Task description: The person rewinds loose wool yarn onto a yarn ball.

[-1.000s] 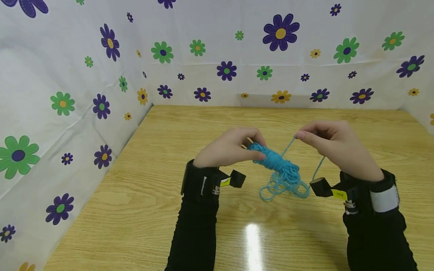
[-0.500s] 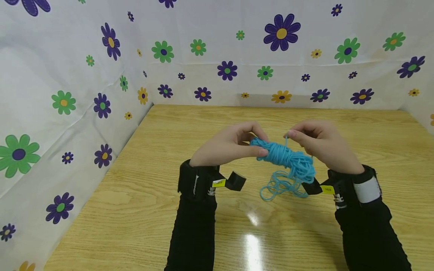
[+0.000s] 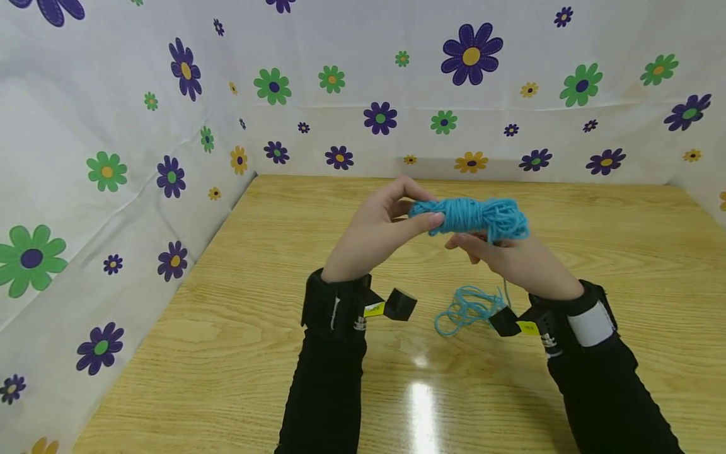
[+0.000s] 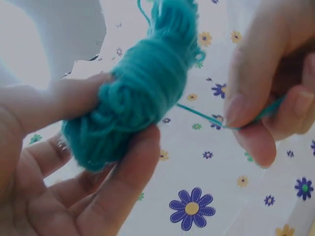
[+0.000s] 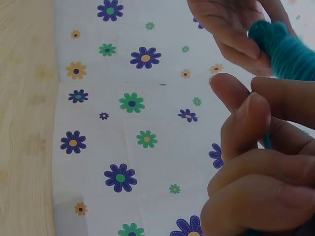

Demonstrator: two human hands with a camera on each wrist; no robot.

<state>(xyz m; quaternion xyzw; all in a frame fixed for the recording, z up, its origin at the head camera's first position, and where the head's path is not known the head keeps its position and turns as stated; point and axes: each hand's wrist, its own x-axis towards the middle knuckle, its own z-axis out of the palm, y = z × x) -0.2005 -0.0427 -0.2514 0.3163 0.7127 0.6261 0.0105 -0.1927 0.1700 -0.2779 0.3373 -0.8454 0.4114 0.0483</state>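
Note:
A blue skein of yarn (image 3: 467, 215), wrapped round its middle with looped ends, is held above the table. My left hand (image 3: 377, 230) grips its left end between thumb and fingers, as the left wrist view also shows on the skein (image 4: 147, 88). Below and behind the skein, my right hand (image 3: 510, 261) pinches a strand of yarn (image 4: 202, 117) between thumb and forefinger. That strand runs taut from the skein's side to the right fingertips (image 4: 236, 112). In the head view the skein partly hides the right hand.
Loose loops of the same yarn (image 3: 467, 309) lie on the wooden table (image 3: 227, 328), below the right hand, with a strand rising from them. A white flowered cloth (image 3: 340, 75) stands behind the table and along its left side. Black camera mounts sit on both wrists.
My left hand has lifted the skein and levelled it. The right hand has moved left and passed from above the skein to underneath it, still pinching the strand.

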